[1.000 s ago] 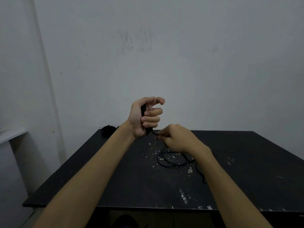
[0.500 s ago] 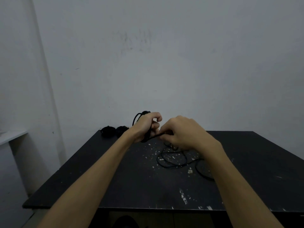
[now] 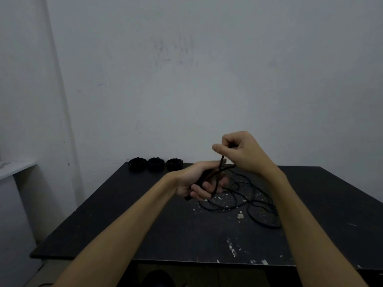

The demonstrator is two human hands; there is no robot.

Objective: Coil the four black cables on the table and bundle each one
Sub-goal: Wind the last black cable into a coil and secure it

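On the dark bench (image 3: 145, 224), the left hand (image 3: 199, 183) grips the cable (image 3: 238, 195) coil, the right hand (image 3: 242, 152) pinches the strand just above it, and loose loops trail right, nearer the right hand.

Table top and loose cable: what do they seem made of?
Table top: likely black-painted board, matte; pale chips show where the coat has flaked. Loose cable: thin, flexible, probably rubber- or plastic-sheathed, dull black; it lies in slack loops.

Three coiled bundles (image 3: 155, 164), one loose cable (image 3: 244, 195), two hands (image 3: 199, 183).
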